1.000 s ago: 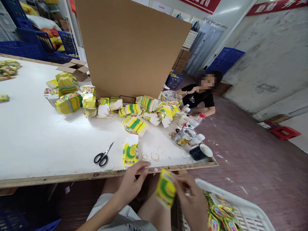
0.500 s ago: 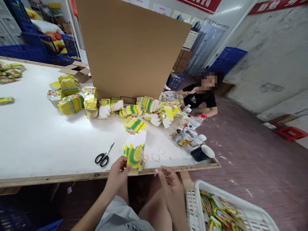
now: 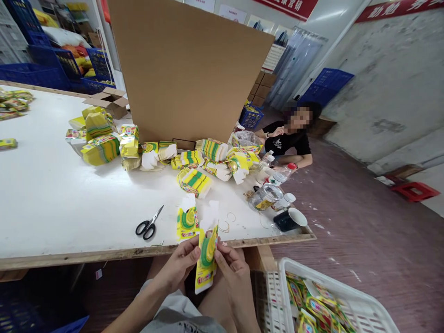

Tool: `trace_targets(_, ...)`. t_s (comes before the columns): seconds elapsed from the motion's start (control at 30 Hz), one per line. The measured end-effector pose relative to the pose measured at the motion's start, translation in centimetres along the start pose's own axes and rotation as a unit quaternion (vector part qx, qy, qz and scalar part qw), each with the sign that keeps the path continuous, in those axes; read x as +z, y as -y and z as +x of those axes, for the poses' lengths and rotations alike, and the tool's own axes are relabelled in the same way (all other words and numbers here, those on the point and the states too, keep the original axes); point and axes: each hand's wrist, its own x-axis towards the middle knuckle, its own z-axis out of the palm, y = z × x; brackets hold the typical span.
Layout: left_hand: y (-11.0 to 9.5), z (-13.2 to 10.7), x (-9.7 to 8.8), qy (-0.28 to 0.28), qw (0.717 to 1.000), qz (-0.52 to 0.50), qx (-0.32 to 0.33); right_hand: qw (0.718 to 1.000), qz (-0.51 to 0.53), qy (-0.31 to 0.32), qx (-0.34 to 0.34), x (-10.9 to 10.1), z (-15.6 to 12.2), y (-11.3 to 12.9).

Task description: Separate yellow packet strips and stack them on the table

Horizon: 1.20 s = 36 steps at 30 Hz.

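Observation:
Both my hands hold one flat yellow-and-green carton (image 3: pixel 206 256) upright just below the table's front edge. My left hand (image 3: pixel 180 266) pinches its left side and my right hand (image 3: pixel 231 270) grips its right side. A small pile of the same flat cartons (image 3: pixel 187 221) lies on the white table (image 3: pixel 52 203) just beyond my hands. Black-handled scissors (image 3: pixel 149 225) lie to the left of that pile, and loose rubber bands (image 3: pixel 225 225) lie to its right.
Bundles of cartons (image 3: pixel 194 162) lie along the foot of a big upright cardboard sheet (image 3: pixel 187 69). A jar, bottle and cups (image 3: pixel 277 199) crowd the table's right corner. A white basket (image 3: pixel 347 296) with folded cartons stands at my right. A person in black (image 3: pixel 289 138) sits beyond.
My left hand took a carton off the pile on the table and brought it down below the edge. My right hand, empty half a second ago, has closed on it too.

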Motion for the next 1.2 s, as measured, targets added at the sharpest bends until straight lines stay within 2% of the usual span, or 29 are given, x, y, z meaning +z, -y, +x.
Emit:
trace_targets(0.07, 0.0, 0.2, 0.1, -0.016, 1.0, 0.016, 0.012, 1.0, -0.024, 0.009, -0.008, 0.2, -0.2, 0.3)
trace_targets(0.23, 0.6, 0.8, -0.1, -0.122, 0.988, 0.08, 0.058, 0.995, -0.094, 0.019, -0.02, 0.3, -0.4, -0.4)
trace_targets(0.4, 1.5, 0.7, -0.7, -0.154, 0.969, 0.158, 0.11, 0.987, -0.149, -0.014, -0.063, 0.1, -0.1, -1.0)
trace_targets(0.5, 0.8, 0.0, -0.7, -0.126, 0.962, 0.214, 0.111, 0.986, -0.141, -0.006, -0.087, -0.1, 0.1, -0.1)
trace_targets(0.63, -0.8, -0.6, -0.5, -0.045, 0.967, 0.239, 0.082, 0.985, -0.131, 0.072, -0.092, -0.6, 0.6, 1.9)
trace_targets(0.73, -1.6, -0.7, -0.3, 0.005, 0.98, 0.19, 0.052, 0.977, -0.147, 0.128, -0.088, -1.2, 0.9, 3.1)
trace_targets(0.87, -1.8, -0.9, -0.1, 0.054, 0.991, 0.118, 0.013, 0.966, -0.178, 0.171, -0.079, -1.9, 1.3, 3.7)
trace_targets(1.1, -1.7, -1.0, -0.4, 0.053, 0.995, 0.079, -0.042, 0.954, -0.229, 0.178, -0.071, -2.2, 1.3, 3.2)
trace_targets(1.2, -1.4, -0.8, -0.8, 0.034, 0.994, 0.096, -0.035, 0.959, -0.234, 0.123, -0.105, -2.1, 1.3, 3.1)
